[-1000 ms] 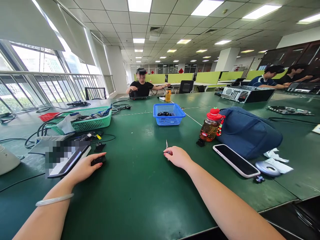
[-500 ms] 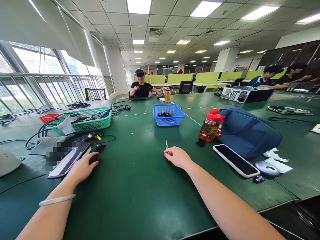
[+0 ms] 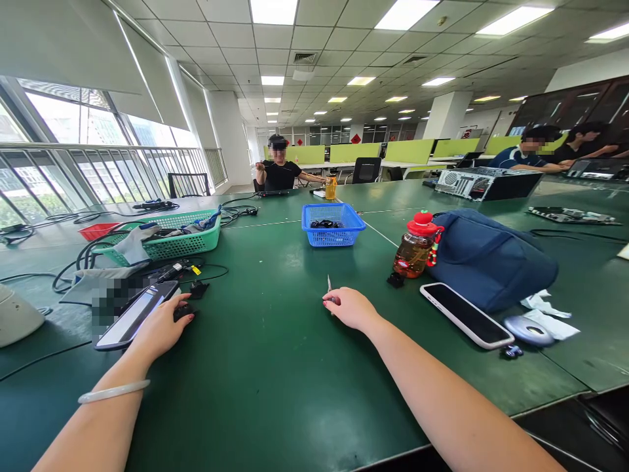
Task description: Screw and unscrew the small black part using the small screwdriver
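Observation:
At the left, my left hand (image 3: 162,328) rests on the table with thumb and fingers closed around a small black rounded object (image 3: 183,312), partly hidden by the fingers. A phone with a lit screen (image 3: 132,321) lies beside that wrist. Near the middle of the table, my right hand (image 3: 352,308) pinches a slim tool with a pale pointed blade (image 3: 329,283). Its tip points away from me, and the handle is mostly covered by my fingers. Farther off stands a blue basket (image 3: 334,237) with black cable-like items inside.
To the left is a green basket (image 3: 196,241) holding gloves, with cables around it. On the right are a red-lidded bottle (image 3: 413,252), a blue bag (image 3: 491,259), a white-edged phone (image 3: 464,314) and an open computer case (image 3: 486,183). A person (image 3: 279,172) sits opposite.
My left fingers have shifted slightly on the black object. The right hand stays in place with the pointed tool. The person opposite has moved a raised hand outward, and my view has shifted a little.

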Action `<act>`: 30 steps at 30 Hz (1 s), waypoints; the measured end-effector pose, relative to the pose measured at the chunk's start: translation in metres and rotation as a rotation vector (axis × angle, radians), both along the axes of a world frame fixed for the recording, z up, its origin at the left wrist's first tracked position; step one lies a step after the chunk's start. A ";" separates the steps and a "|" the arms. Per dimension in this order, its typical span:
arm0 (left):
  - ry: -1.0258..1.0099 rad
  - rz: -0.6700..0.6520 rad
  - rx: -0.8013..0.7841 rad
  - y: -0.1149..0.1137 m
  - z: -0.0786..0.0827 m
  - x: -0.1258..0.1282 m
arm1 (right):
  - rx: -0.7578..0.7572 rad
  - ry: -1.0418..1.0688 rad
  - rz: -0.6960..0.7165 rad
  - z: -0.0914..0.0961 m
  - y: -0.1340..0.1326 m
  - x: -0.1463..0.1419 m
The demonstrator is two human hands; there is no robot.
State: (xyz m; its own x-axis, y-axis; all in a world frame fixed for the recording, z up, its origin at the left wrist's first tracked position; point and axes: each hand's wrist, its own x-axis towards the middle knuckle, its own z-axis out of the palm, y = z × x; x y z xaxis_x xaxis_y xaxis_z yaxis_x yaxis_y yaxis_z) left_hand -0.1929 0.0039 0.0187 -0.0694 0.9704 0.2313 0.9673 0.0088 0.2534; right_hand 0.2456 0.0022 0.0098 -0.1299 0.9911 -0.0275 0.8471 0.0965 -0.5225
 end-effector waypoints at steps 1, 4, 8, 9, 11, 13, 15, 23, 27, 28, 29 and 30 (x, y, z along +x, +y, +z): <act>0.004 0.001 0.008 0.000 0.000 0.001 | 0.001 -0.002 0.000 0.000 0.000 0.000; 0.023 0.012 0.000 -0.001 0.002 0.002 | 0.007 -0.011 -0.003 0.001 0.000 0.000; 0.047 0.016 -0.054 -0.002 0.004 0.004 | 0.003 -0.006 -0.006 0.000 0.000 0.000; 0.051 0.021 -0.061 -0.002 0.004 0.004 | 0.001 0.000 -0.006 0.000 0.000 0.000; 0.054 0.033 -0.066 -0.002 0.003 0.005 | 0.001 0.013 -0.007 -0.001 0.000 0.000; 0.049 0.044 -0.053 -0.002 0.003 0.005 | 0.002 0.019 -0.009 -0.002 0.001 0.000; 0.046 0.055 -0.033 -0.002 0.003 0.005 | 0.000 0.020 -0.014 -0.002 0.001 0.000; 0.066 0.073 -0.052 -0.001 -0.001 0.002 | 0.004 0.022 -0.019 0.000 -0.001 -0.001; 0.077 0.064 -0.066 -0.001 0.001 0.004 | 0.009 0.020 -0.015 0.000 -0.001 -0.001; 0.078 0.062 -0.072 -0.002 0.002 0.004 | 0.011 0.021 -0.015 0.000 -0.001 -0.001; 0.079 0.060 -0.078 -0.002 0.003 0.005 | 0.012 0.021 -0.016 0.000 -0.001 -0.001; 0.079 0.059 -0.081 -0.002 0.004 0.006 | 0.012 0.022 -0.016 0.000 0.000 -0.001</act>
State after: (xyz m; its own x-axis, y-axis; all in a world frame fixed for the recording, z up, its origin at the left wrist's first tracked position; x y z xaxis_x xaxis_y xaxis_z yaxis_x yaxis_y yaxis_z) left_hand -0.1871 0.0014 0.0225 -0.1118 0.9809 0.1592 0.9814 0.0838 0.1727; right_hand 0.2446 0.0018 0.0094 -0.1143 0.9934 -0.0128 0.8372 0.0894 -0.5396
